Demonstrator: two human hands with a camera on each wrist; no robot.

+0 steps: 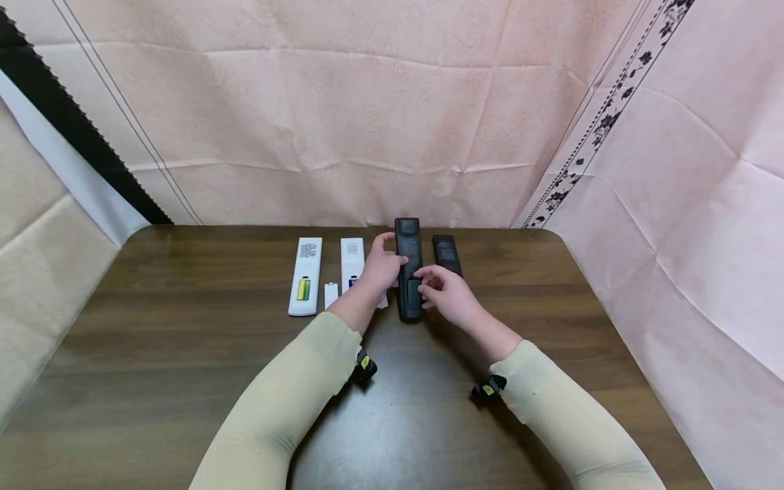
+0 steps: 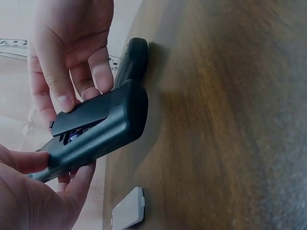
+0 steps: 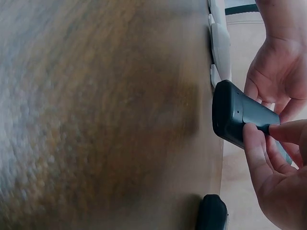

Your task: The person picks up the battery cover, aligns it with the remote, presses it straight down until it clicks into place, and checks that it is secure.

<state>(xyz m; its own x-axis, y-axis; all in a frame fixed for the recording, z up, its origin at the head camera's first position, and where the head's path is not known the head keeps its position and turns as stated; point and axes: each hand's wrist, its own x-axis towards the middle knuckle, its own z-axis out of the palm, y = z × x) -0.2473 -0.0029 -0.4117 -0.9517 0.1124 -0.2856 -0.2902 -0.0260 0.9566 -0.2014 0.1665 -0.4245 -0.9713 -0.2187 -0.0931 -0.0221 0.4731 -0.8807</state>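
1. Wood-grain table (image 1: 153,381), far corners rounded.
2. Pink cloth (image 1: 392,116) behind it, creased.
3. Black floral border (image 1: 606,122), slanting, right.
4. Black jagged-edged strip (image 1: 79,127), left.
5. White remote (image 1: 307,267), leftmost; I can see a yellow-green battery (image 1: 303,289).
6. Black remote (image 1: 447,253) lying right.

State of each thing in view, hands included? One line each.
Left white remote, compartment open, yellow-green battery visible
Right white remote, compartment open, dark battery visible, partly hidden
Left white cover, detached
Right white cover, detached
Held black remote, compartment partly open
Black cover, one end raised
Other black remote, lying down, compartment state unclear
Left hand, gripping held remote
Right hand, pinching black cover
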